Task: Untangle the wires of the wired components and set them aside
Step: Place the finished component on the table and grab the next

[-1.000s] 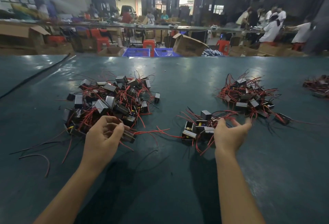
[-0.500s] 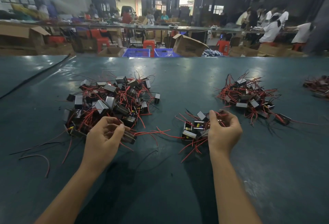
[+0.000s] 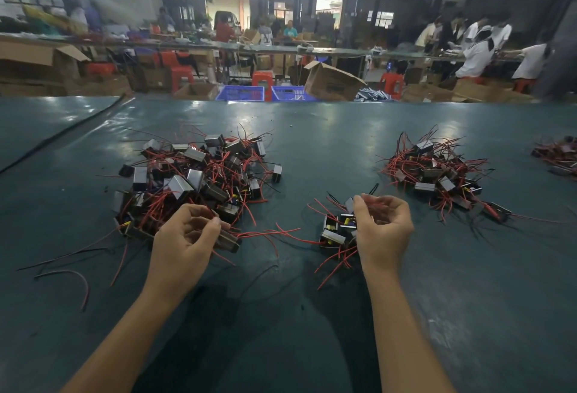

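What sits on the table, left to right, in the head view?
Loose wires → large tangled pile → small cluster → second pile → far-right pile, cut off by the frame edge.

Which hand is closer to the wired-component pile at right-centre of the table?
Right. The right hand, pinching red wires over the small cluster, is just near-left of that pile; the left hand grips a component at the big tangled heap, far to its left.

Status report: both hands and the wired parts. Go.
Left hand grips a component at the big pile's near edge. Right hand curled on the small cluster's wires. Loose red leads trail between the two, tangled.
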A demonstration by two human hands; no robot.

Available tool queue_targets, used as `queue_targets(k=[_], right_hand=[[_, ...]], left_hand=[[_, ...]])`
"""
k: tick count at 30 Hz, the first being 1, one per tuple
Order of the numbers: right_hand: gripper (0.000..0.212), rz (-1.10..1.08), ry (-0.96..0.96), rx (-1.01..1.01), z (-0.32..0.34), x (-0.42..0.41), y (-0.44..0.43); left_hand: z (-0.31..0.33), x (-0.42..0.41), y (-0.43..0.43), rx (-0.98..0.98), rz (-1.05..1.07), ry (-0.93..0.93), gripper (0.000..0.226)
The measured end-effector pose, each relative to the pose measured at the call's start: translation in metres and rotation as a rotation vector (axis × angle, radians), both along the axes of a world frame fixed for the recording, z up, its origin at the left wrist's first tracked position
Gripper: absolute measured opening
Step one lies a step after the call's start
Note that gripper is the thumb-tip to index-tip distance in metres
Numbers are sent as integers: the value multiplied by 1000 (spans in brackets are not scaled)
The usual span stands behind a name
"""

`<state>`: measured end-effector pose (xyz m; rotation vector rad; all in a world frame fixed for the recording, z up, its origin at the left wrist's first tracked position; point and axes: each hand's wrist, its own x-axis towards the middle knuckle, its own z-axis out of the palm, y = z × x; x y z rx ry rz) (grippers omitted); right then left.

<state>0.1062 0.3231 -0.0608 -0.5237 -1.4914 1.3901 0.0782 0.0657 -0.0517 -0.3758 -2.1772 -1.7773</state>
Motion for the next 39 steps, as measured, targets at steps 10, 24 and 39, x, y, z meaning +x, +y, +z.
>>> queue_targets(k=[10,24,39], right_hand=[[22,-62,105,-158,4,3,2],[17,86,-30,-291,-2,-2,18],[7,70,114,-107,0,-11,23]], left_hand=[[1,1,-1,-9,-1,6,8],[0,1,0,-10,-2,0,9],[6,5,2,-17,13,2,4]])
